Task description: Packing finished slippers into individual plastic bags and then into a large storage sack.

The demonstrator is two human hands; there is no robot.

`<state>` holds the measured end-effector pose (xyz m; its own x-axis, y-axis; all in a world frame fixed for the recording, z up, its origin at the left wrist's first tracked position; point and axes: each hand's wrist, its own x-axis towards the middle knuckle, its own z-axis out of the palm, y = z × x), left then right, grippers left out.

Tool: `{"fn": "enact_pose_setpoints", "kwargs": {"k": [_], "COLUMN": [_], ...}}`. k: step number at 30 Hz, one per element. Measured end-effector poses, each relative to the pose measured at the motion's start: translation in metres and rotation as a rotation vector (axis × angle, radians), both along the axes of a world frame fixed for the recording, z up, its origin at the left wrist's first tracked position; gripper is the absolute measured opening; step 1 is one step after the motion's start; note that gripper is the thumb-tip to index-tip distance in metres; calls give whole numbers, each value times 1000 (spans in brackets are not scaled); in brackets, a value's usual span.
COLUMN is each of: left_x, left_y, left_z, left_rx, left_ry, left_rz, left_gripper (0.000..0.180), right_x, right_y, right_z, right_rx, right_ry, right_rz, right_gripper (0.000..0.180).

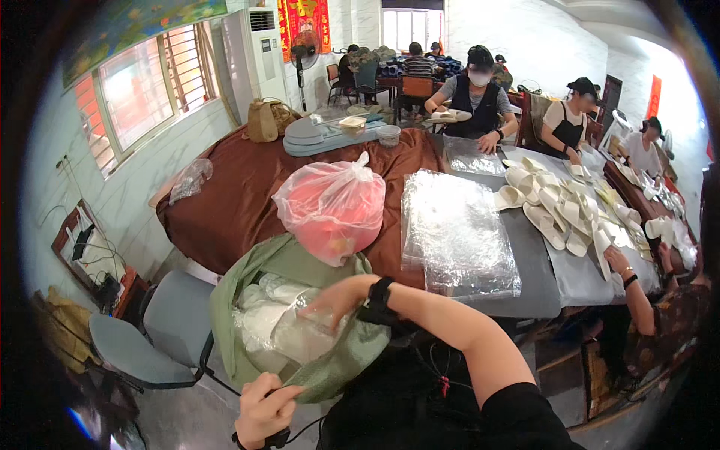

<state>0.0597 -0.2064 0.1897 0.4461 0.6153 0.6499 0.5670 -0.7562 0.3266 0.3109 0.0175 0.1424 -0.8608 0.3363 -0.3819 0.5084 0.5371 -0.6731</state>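
Left hand [264, 409] lowest in view, fingers curled shut on the lower rim of the green sack [247, 300], a dark cord running under the wrist. Right hand [336, 300] reaches across into the sack mouth, black wrist strap on, fingers closed on a clear plastic packet [304, 334] among white packed items inside the sack; exact grip partly hidden by the plastic. The sack sits open and slumped between the person and the table edge, leaning against a grey chair [161, 330] on the left.

Just behind the sack, touching its top edge, a knotted pink plastic bag [334, 206] rests on the brown cloth of the table [240, 187]. Right of it, a stack of clear plastic sleeves [454, 232] lies flat, partly on brown cloth, partly on grey covering. Further right, a pile of white slippers [562, 210] is spread along the table; another person's hand [616, 259] touches the near end of the pile.

Far end of the table: a tan bag [264, 120], grey trays [319, 135], a small clear tub [388, 135]. Seated workers beyond, one in a dark vest and mask [478, 97] handling plastic sleeves. Back wall: standing fan [302, 52], tall air conditioner [259, 52], barred window [142, 82] on the left.
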Motion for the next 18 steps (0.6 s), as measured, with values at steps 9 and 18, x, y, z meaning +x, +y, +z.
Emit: {"fn": "enact_pose_setpoints", "kwargs": {"k": [9, 18], "left_x": [-6, 6], "left_y": [24, 34], "left_z": [8, 22], "left_rx": [-79, -140], "left_ry": [-130, -120], "left_rz": [-41, -61], "left_gripper": [22, 25], "right_x": [84, 116], "right_y": [79, 173], "right_z": [-8, 3], "right_rx": [1589, 1663], "right_ry": [-98, -339], "right_rz": [-87, -297], "right_gripper": [42, 47]}}
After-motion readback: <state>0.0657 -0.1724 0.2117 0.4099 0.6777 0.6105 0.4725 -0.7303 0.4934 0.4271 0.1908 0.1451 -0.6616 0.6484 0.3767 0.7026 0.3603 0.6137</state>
